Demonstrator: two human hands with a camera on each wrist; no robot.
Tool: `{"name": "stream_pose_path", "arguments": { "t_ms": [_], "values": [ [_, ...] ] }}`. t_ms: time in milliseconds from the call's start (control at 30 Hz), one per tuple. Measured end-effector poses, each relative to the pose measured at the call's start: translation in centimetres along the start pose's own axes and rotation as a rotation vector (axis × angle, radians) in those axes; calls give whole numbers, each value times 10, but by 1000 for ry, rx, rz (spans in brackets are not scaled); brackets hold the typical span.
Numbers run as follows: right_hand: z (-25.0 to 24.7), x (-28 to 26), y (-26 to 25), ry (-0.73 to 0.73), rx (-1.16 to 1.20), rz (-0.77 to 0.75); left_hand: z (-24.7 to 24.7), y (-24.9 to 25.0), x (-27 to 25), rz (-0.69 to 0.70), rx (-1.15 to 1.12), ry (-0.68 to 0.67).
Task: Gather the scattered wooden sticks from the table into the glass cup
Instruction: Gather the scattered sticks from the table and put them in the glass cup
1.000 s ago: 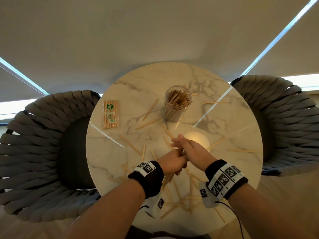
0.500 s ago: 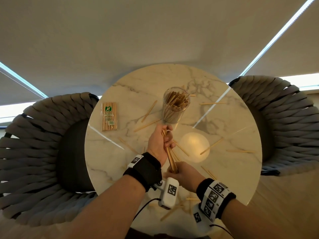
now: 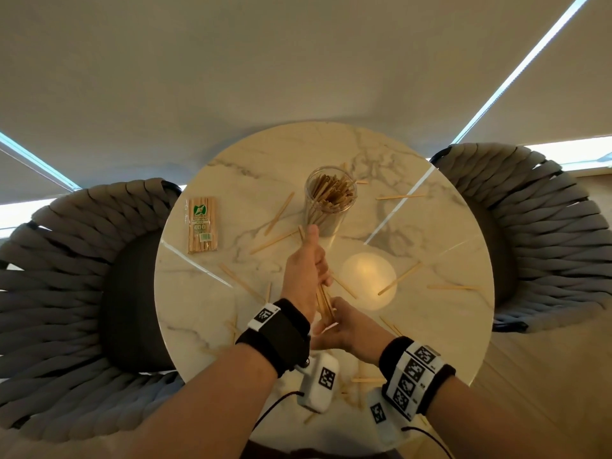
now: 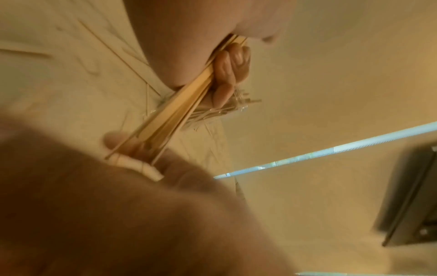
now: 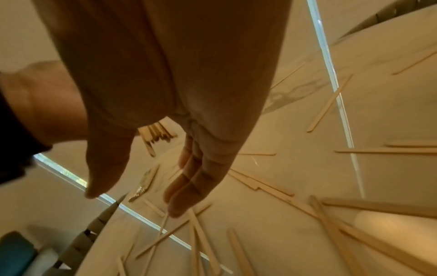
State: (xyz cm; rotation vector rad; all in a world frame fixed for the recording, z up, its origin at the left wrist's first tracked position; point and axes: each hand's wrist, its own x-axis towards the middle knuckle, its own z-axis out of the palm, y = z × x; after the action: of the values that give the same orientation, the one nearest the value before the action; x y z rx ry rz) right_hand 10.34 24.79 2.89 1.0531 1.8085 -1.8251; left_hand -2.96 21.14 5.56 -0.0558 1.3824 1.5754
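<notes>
- The left hand point(image 3: 306, 273) clenches a bundle of wooden sticks point(image 3: 324, 303) above the marble table point(image 3: 205, 313), fingers point(image 4: 232, 63) curled around the upper part; the bundle slants down toward the person.
- The right hand point(image 3: 344, 329) is released, fingers point(image 5: 189, 186) straight and together, cupped just under the bundle's lower ends; whether it touches them I cannot tell.
- The glass cup point(image 3: 329, 202) stands upright just beyond the left hand, already packed with sticks.
- Many loose sticks point(image 3: 399, 278) lie scattered over the table, near and far; the job looks partly done.
- To do this step well, I judge: level the ends against the right palm so the bundle is flush, then keep the left grip firm and carry it tips-down over the rim.
- Aim for a gap among the standing sticks; jamming against them could tip the cup or fan the bundle.
- A sealed packet of sticks point(image 3: 201, 225) lies to the left, apart from the cup.
</notes>
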Motion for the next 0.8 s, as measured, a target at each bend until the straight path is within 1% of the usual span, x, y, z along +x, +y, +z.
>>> {"name": "stream_pose_path", "arguments": {
  "t_ms": [67,100,133,200,267,400,533,633,700,800],
  "values": [
    [-1,-1,2,-49,-72,32,2,3,0,-45,-110,16],
    [0,0,1,-55,-55,34,4,0,0,-73,-136,7],
    [1,1,0,-45,-18,32,6,-5,-2,-99,-133,-6],
    [2,5,0,22,32,38,10,-16,-5,-136,-124,-35],
    [2,5,-1,65,-5,38,11,-19,-6,-163,-148,-53],
    [-1,3,-3,69,-56,11,10,-16,-5,-184,-165,-70],
    [2,4,-1,79,-25,68,15,-15,-8,-148,-121,-65],
    [4,3,2,177,39,117,14,-10,-6,-117,-164,-73],
    [3,4,3,215,69,132,13,-12,-4,-80,-92,-56],
    [5,3,6,197,55,142,12,-20,-8,-50,36,-65]
  ]
}}
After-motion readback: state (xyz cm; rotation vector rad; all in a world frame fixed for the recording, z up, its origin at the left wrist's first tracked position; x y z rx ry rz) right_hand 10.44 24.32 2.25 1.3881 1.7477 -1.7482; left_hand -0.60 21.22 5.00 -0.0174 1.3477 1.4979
